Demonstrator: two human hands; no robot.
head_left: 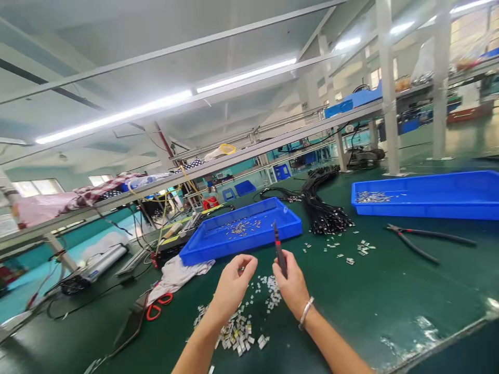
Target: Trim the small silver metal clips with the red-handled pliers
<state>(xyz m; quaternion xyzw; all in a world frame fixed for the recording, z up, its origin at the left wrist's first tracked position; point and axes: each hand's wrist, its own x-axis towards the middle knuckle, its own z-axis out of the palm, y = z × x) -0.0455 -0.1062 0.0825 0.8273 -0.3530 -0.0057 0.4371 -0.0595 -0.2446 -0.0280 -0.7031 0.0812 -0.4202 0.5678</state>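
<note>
My right hand [291,283] is closed around a slim black tool [279,254] with a red band. Its narrow tip points up, in front of a blue tray [237,246] with small brass-coloured pieces in it; I cannot tell its exact kind. My left hand [235,278] is to the left, thumb and fingertips curled together in a pinch; anything between them is too small to make out. Below and between the hands lie a pile of small silvery-white pieces [239,332] and a looser scatter of pale pieces [272,292] on the green tabletop [335,311].
Black-handled pliers [424,236] lie spread at right, below a second blue tray [424,200] holding thin metal pieces. A bundle of black cables [322,208] lies behind. Red-handled scissors [159,306] and a white cloth [179,278] are at left. A raised shelf [249,156] crosses behind.
</note>
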